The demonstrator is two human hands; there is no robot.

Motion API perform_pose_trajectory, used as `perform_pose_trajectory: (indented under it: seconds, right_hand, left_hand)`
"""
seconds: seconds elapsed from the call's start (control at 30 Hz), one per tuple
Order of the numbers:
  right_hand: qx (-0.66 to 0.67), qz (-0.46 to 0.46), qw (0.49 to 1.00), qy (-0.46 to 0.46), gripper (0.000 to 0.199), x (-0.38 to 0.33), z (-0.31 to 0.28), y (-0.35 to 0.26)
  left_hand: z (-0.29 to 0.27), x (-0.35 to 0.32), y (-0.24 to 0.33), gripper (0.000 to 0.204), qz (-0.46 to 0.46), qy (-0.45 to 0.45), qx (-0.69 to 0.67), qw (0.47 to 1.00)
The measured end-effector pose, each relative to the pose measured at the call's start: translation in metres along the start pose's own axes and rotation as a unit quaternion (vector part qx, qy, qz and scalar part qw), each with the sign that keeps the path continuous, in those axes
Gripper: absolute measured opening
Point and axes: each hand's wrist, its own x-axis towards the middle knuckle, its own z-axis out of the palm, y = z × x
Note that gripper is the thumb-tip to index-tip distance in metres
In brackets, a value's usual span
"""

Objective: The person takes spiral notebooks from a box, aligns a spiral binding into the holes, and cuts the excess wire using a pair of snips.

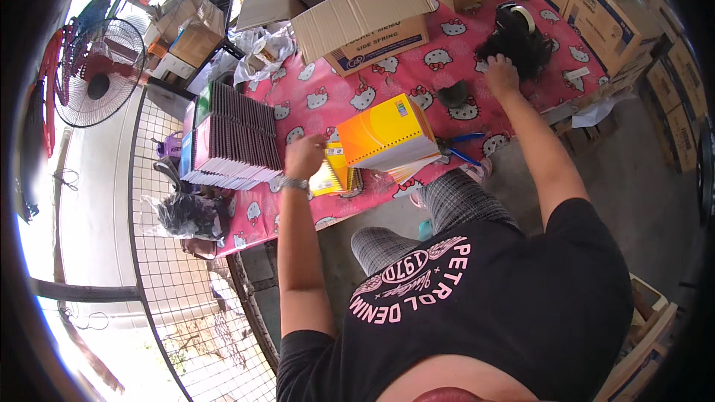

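My left hand (304, 156) rests closed on a small stack of yellow spiral notebooks (337, 176) at the near edge of the pink cartoon-print table (417, 85). Beside it a thicker pile of orange-and-yellow notebooks (387, 136) lies tilted. My right hand (501, 73) reaches far across the table and presses into a heap of black bands or plastic (521, 48); what the fingers grip is hidden. A roll of tape (521, 15) sits just beyond that heap.
A long row of dark spiral notebooks (231, 138) stands at the left. An open cardboard box (369, 22) sits at the back, more boxes (596, 0) at the right. Blue-handled scissors (462, 147) lie near the table edge. A wire fence (171, 268) and fan (100, 71) stand left.
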Motion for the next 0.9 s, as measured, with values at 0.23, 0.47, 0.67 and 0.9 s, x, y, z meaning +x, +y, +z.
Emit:
perform_pose_trajectory:
  seconds: [0.23, 0.47, 0.67, 0.9]
  right_hand:
    - [-0.099, -0.064, 0.981, -0.155, 0.025, 0.019, 0.033, 0.026]
    - [0.132, 0.024, 0.991, 0.012, 0.026, 0.04, -0.024, 0.014]
    - [0.432, -0.1, 0.895, -0.035, 0.027, 0.015, -0.149, -0.069]
    - [0.584, -0.253, 0.769, -0.066, 0.024, -0.02, -0.227, -0.123]
  left_hand:
    - [0.059, -0.009, -0.014, 0.03, -0.064, 0.152, -0.365, 0.916]
    - [-0.086, -0.058, 0.147, 0.021, 0.262, 0.295, -0.127, 0.91]
    - [-0.07, -0.069, 0.164, 0.022, 0.283, 0.138, -0.056, 0.948]
    - [-0.107, -0.048, 0.154, 0.02, 0.234, 0.164, -0.179, 0.941]
